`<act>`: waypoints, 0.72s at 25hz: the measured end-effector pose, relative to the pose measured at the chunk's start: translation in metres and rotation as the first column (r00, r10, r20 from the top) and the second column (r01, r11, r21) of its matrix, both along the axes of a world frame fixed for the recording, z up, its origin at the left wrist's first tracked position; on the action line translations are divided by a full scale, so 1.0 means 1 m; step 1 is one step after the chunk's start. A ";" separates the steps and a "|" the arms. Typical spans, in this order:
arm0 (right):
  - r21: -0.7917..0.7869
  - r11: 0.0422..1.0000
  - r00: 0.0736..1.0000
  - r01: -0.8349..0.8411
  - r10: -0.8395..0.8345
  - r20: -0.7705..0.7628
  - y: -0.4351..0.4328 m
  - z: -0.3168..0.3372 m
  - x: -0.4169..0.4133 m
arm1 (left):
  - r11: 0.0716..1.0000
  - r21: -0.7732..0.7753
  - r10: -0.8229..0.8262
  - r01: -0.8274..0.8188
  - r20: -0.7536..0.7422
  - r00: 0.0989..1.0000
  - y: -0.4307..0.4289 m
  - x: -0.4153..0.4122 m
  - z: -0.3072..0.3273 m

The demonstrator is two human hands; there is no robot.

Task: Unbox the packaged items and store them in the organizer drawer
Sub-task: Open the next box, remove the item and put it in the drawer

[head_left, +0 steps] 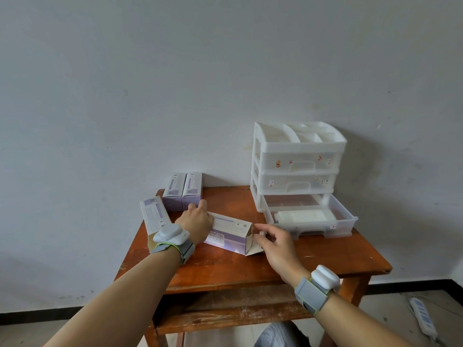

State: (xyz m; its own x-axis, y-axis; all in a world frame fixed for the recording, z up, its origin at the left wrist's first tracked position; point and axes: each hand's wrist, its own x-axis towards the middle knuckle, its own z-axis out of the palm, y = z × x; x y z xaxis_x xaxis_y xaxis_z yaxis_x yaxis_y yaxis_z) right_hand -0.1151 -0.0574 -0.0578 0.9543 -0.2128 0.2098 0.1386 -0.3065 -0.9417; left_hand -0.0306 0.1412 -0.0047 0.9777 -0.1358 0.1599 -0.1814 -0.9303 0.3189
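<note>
Nearest, two bare forearms reach in, each with a grey fabric band carrying a smooth rounded white pod. The right hand [276, 242] hovers with fingers loosely spread at the torn-open end of a long cardboard box [229, 232], lilac and white with fine print, lying flat on the table [225, 266]; its fingertips are at the folded-out end flaps, though whether they pinch one I cannot tell. The left hand [198, 220] lies palm down over the box's far left end, fingers curled on its top. The table is worn reddish-brown wood, scratched at the edges. Left of the hands an opened box [152, 216] of the same print lies slanted off the table's left edge. Farther back two sealed boxes [182, 191] stand upright, touching each other. At the far right stands a white plastic organizer [298, 171] with a divided top tray and translucent drawers; its bottom drawer [310, 216] is pulled out, a flat white soft pack [304, 216] lying inside.
</note>
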 end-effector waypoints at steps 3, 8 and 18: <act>-0.111 0.992 0.997 0.067 -0.070 -0.021 -0.006 -0.003 -0.003 | 1.000 0.022 -0.010 0.010 -0.003 1.000 0.003 0.001 0.003; -0.448 0.893 0.999 0.048 -0.045 0.018 -0.021 -0.006 -0.021 | 0.999 0.048 -0.014 0.013 0.005 1.000 0.008 0.005 0.006; -0.896 0.443 0.989 0.031 -0.142 -0.036 -0.035 -0.004 -0.040 | 0.988 0.153 0.012 -0.018 0.039 0.999 0.004 0.004 0.008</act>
State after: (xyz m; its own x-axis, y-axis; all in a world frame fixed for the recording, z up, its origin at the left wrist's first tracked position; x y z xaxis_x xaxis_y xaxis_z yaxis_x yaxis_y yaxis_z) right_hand -0.1549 -0.0925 -0.0619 0.9674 -0.0444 0.2495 -0.0075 -0.9891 -0.1469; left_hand -0.0264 0.1457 0.0034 0.9735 -0.1469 0.1752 -0.1763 -0.9703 0.1659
